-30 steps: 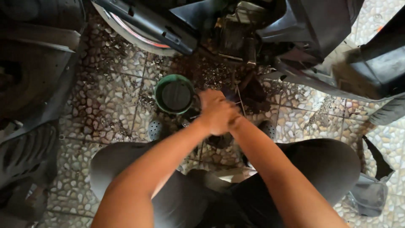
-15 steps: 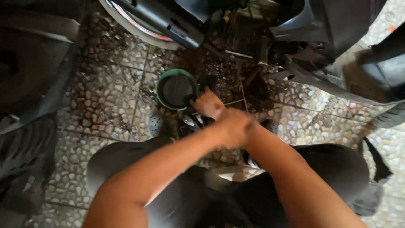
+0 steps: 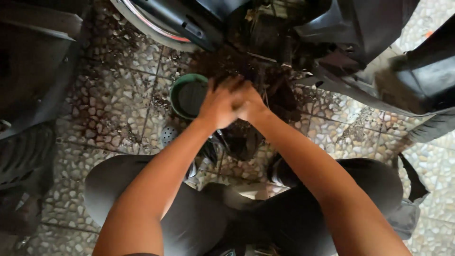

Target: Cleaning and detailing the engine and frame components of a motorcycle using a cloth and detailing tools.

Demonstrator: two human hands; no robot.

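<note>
The black bodywork of the scooter [image 3: 360, 33] fills the top of the view, its panels lifted away so the dark, grimy machinery [image 3: 265, 38] underneath is open to the floor. Below it the pebble-patterned floor tiles [image 3: 109, 109] are stained with a dark, oily patch right where the person squats, grey-trousered knees [image 3: 142, 189] spread to either side.

A second ago the two hands were lower, pressed together nearer the lap, and half a second ago the view was swinging. Now both arms reach further forward and up, towards the underside of the machine, and the green pot [image 3: 186, 97] sits just beside the left hand instead of well above it.

The left hand [image 3: 219, 102] and right hand [image 3: 249, 102] are clasped against each other, fingers curled and overlapping. Whether something small sits between them I cannot tell; the grip hides it. To my eye the work has shifted from the lap up to the oily parts, with the pot kept close beside them, touching neither hand. A dark part [image 3: 241, 140] lies on the tiles under the forearms.
</note>
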